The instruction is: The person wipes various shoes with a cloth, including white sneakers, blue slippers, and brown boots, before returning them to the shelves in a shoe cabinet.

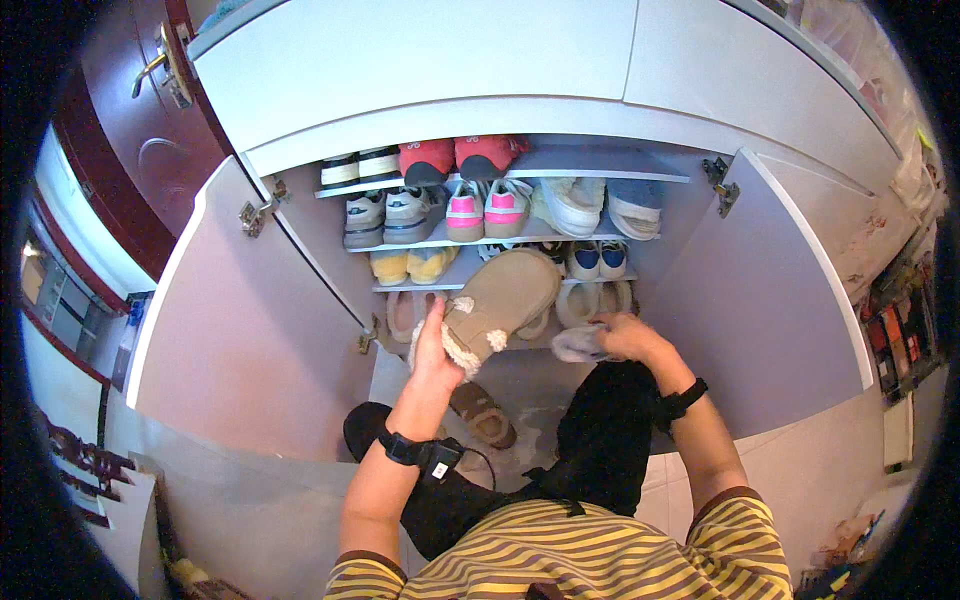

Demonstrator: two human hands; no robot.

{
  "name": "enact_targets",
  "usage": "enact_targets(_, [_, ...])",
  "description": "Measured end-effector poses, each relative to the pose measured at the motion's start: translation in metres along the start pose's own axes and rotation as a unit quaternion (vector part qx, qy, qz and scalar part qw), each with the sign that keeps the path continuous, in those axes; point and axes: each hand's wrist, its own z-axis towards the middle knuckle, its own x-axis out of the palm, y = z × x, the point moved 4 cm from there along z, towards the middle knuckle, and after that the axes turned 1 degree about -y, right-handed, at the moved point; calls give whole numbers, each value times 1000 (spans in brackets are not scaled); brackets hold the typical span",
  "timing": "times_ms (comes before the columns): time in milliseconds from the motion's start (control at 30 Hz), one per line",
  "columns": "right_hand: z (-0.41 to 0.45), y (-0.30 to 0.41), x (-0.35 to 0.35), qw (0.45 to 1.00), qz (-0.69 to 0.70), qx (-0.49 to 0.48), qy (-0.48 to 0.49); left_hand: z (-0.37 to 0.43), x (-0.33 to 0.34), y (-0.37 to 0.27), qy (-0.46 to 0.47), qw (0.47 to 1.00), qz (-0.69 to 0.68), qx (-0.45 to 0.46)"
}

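My left hand [437,352] grips a tan fleece-lined clog [504,294] by its opening end, the toe pointing up and right before the shelves. In my right hand [628,337] is a bunched greyish cloth [577,343], held low in front of the cabinet's right side. Behind both hands, the open shoe cabinet holds shoes on several shelves [495,175]: red shoes [426,159], sneakers with pink heels [465,211], white fleece-lined shoes [576,204] and yellow-and-white shoes [431,264]. Fluffy slippers [577,304] stand at the bottom. A brown slipper [484,416] lies on the floor between my legs.
Cabinet doors stand open at left [247,322] and right [765,300], flanking my arms. A dark red door with a metal handle [154,71] is at the upper left. Assorted items [892,330] stand along the right edge.
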Motion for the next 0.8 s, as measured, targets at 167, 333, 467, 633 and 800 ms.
enact_targets(167, [16, 39, 27, 931, 334, -139, -53, -14, 39, 23, 48, 998, -30, -18])
enact_targets(333, [2, 73, 13, 824, 555, -109, 16, -23, 50, 37, 63, 996, -68, 0])
enact_targets(467, [5, 55, 25, 778, 623, -81, 33, -21, 47, 45, 71, 997, -19, -36])
enact_targets(633, [-5, 46, 23, 752, 654, -51, 62, -52, 68, 43, 124, 979, 144, -66])
enact_targets(800, [0, 46, 27, 741, 664, -33, 95, -86, 74, 39, 186, 588, 778, 120])
